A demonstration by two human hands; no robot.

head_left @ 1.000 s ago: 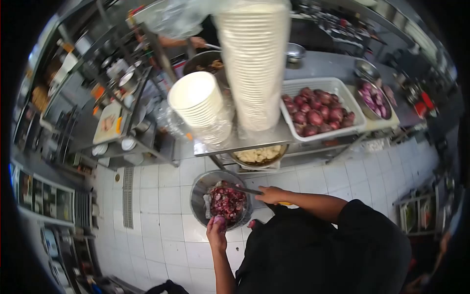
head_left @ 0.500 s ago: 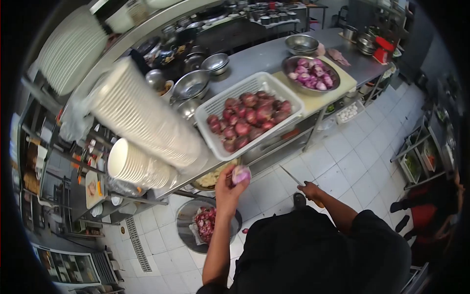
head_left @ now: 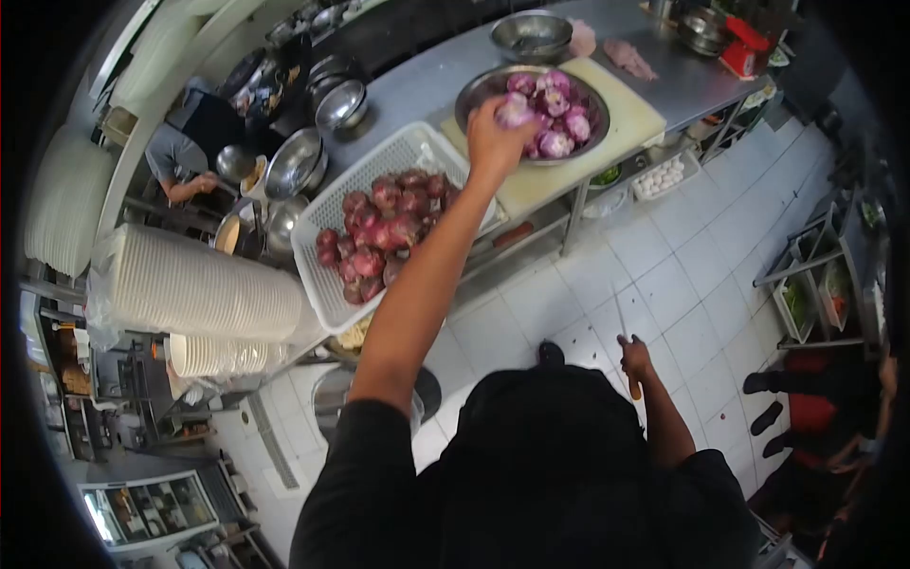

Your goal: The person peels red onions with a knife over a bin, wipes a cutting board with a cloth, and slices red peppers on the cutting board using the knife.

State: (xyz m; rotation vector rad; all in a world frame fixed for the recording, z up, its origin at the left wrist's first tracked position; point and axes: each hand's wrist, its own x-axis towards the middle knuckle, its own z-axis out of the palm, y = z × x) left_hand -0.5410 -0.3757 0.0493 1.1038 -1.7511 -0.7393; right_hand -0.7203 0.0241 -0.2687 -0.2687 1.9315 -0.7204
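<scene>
My left hand [head_left: 500,144] reaches over the steel bowl [head_left: 599,133], its fingers closed around a peeled red onion [head_left: 515,112]. Other peeled onions [head_left: 557,142] lie in that bowl, which stands on a pale cutting board [head_left: 630,114]. Under my left forearm is a white plastic basket [head_left: 318,275] of unpeeled red onions [head_left: 379,232], partly hidden by the arm. Off to the right, away from the counter, my right hand [head_left: 635,358] grips a knife [head_left: 634,386] by its orange-brown handle, the thin blade pointing away over the floor.
Stacked white containers [head_left: 204,284] stand left of the basket. More steel bowls [head_left: 296,163] sit along the counter, with raw meat [head_left: 628,59] and a red scale [head_left: 745,47] farther right. Another person [head_left: 185,152] works across the counter; someone else's legs [head_left: 796,379] show at right. A bin [head_left: 332,389] stands below.
My left hand has moved from above the bin up and right to the bowl with the peeled onion. My right hand still holds the knife, now pointing more straight ahead. The view has shifted.
</scene>
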